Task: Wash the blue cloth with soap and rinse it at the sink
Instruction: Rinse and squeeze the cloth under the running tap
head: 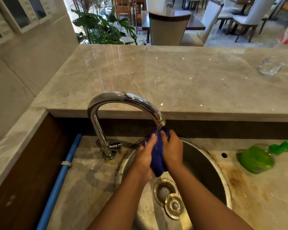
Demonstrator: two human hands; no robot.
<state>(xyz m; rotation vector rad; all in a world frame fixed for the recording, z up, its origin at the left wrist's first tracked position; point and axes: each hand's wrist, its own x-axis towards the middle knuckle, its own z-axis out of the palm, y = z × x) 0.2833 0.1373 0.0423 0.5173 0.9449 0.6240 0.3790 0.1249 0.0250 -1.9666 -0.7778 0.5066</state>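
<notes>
Both hands, left (144, 157) and right (172, 149), clenched around bunched dark-blue cloth (158, 161) under curved chrome faucet (123, 103), above round steel sink (204, 156); green soap bottle (256, 159) lying rightward.

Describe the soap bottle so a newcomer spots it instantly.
Start at the round steel sink under the chrome faucet. On the stained counter right of the basin, a soap bottle lies on its side. It is the only bright green thing there.
</notes>
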